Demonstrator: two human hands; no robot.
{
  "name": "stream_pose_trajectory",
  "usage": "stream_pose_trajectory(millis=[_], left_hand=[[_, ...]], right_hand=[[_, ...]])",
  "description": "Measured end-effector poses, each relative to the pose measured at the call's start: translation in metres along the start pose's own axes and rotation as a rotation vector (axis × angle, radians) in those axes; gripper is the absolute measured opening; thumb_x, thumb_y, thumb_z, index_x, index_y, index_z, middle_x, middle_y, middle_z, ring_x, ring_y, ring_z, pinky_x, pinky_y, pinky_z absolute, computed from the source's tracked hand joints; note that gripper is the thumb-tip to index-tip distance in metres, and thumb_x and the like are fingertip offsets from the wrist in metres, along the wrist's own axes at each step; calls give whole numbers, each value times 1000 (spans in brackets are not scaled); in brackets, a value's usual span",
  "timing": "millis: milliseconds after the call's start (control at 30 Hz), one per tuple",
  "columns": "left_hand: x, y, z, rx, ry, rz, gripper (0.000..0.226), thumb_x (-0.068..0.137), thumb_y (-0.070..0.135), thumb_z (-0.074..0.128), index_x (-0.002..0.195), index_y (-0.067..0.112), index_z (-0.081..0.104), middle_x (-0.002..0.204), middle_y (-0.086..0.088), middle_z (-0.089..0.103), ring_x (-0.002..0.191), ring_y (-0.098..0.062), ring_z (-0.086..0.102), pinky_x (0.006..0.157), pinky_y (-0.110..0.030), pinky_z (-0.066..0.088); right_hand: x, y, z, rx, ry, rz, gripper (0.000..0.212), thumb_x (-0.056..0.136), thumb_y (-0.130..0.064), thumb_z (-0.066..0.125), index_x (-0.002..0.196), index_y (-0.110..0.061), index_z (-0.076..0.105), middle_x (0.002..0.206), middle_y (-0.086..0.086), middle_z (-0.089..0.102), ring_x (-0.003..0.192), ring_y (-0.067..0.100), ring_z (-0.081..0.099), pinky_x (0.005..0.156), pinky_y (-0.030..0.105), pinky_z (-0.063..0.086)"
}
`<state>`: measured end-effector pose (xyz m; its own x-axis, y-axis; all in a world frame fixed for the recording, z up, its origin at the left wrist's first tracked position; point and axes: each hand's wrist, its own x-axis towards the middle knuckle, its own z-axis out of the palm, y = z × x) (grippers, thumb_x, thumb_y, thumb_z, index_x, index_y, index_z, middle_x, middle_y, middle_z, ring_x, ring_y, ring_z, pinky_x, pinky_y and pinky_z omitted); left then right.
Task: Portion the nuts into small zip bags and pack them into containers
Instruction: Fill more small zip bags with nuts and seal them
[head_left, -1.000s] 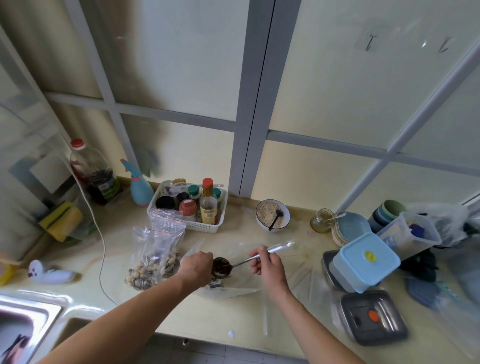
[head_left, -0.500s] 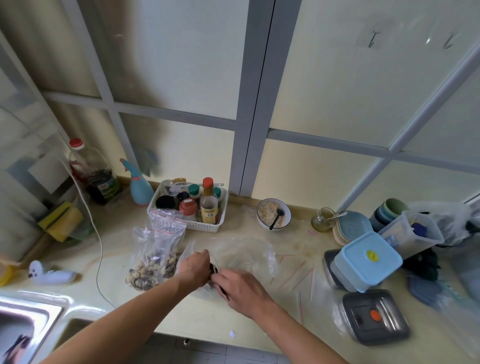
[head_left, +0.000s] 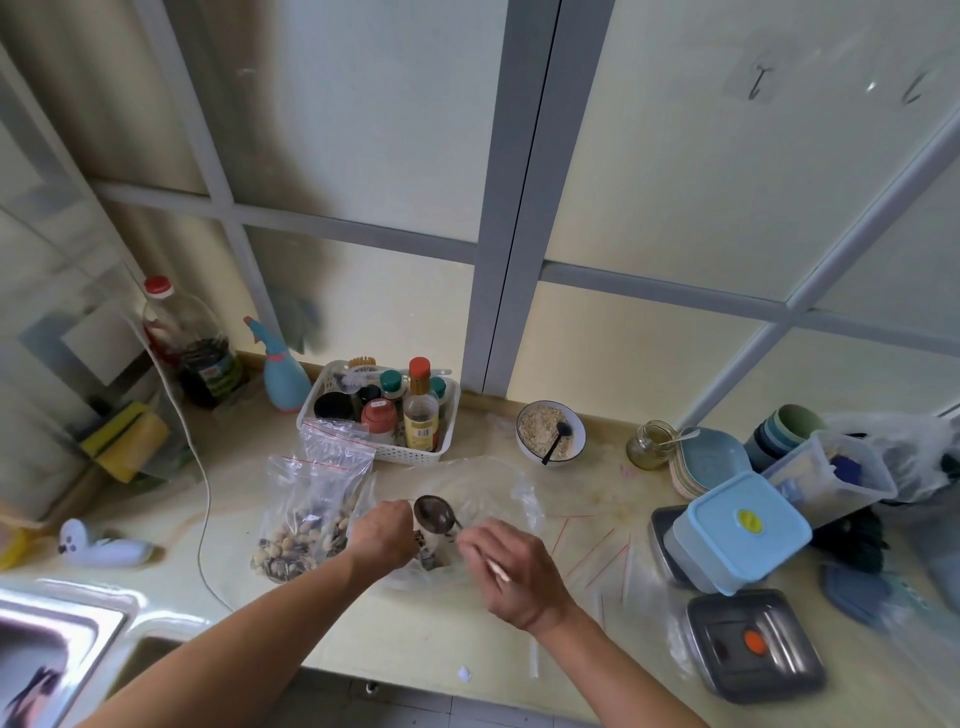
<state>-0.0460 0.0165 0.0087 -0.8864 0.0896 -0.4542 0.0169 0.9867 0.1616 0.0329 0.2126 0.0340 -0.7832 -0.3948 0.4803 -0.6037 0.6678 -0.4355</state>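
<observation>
Left hand (head_left: 382, 535): clenched on the mouth of the small zip bag (head_left: 431, 551), which we steady on the counter (head_left: 363, 623).
Right hand (head_left: 511, 566): pinching the metal spoon (head_left: 435, 514) by its handle, bowl just above the opening.
Nuts: mostly in the big zip bag (head_left: 306, 525) beside our left hand; some already in the small one.
Doing it well: we keep the mouth wide and tip slowly.

Glossy metal spoon (head_left: 435, 513), clear plastic bag (head_left: 311, 499).

Both forearms bare; left hand (head_left: 382, 535), right hand (head_left: 511, 571) ungloved, ringless.
</observation>
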Motion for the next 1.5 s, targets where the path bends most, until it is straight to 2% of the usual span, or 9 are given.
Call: stream_pose_trajectory(millis=[167,300,500,700,867,1033,1233,1400,1500], left_hand=[[0,1,-4,178,-32,44,55,87,56,61,124,16,60,118,-5,68,104,-23,66,79,-31,51],[-3,4,-6,366,-25,85,35,92,32,64,121,12,66,114,-6,71,101,-23,69,80,-31,53],[-10,7,-2,289,-37,-9,30,88,20,65,117,11,68,111,-7,70,100,-28,70,83,-43,59],[-19,13,-5,373,131,-104,25,97,35,62,105,12,68,85,-3,60,73,-21,60,67,-32,46],[-29,13,-13,507,284,-129,34,108,28,36,114,5,60,108,-21,67,114,-50,61,89,-58,55],[-35,24,-18,568,326,-117,61,106,49,37,130,-4,53,134,-35,54,136,-61,35,107,-72,33],[-36,38,-19,602,436,-23,49,108,35,32,129,-3,54,153,-40,29,140,-65,20,107,-84,11],[-43,74,-28,671,482,98,52,107,37,33,131,-5,52,156,-42,9,142,-65,3,99,-87,-13],[-43,98,-28,637,502,158,50,105,35,37,131,-3,55,157,-42,8,143,-64,-2,100,-85,-16]], right_hand=[[-8,7,5,0,113,355,19,104,-17,47,89,-16,58,82,-9,57,66,6,51,59,15,40],[-11,18,21,-48,-127,594,20,107,-27,42,97,-19,57,83,-10,52,71,11,49,64,22,34],[-17,27,44,-23,-185,651,18,106,-28,44,104,-22,61,95,1,67,82,24,64,68,33,50],[-23,27,59,-106,-235,676,21,107,-25,41,119,-23,59,104,6,67,90,29,66,72,36,55],[-17,24,61,-107,-191,702,18,107,-26,45,115,-21,61,99,7,69,86,30,69,67,34,52],[-16,27,68,-116,-149,615,11,102,-24,56,108,-22,65,84,7,65,74,31,62,56,32,35],[-19,30,77,-66,-96,688,14,103,-29,55,104,-28,69,85,1,72,71,26,68,56,36,53],[-24,30,80,98,-107,974,29,106,-35,40,104,-35,69,93,-2,77,77,22,74,64,32,57],[-24,25,73,277,-41,1146,31,106,-26,42,106,-23,73,91,7,78,71,31,75,60,32,59]])
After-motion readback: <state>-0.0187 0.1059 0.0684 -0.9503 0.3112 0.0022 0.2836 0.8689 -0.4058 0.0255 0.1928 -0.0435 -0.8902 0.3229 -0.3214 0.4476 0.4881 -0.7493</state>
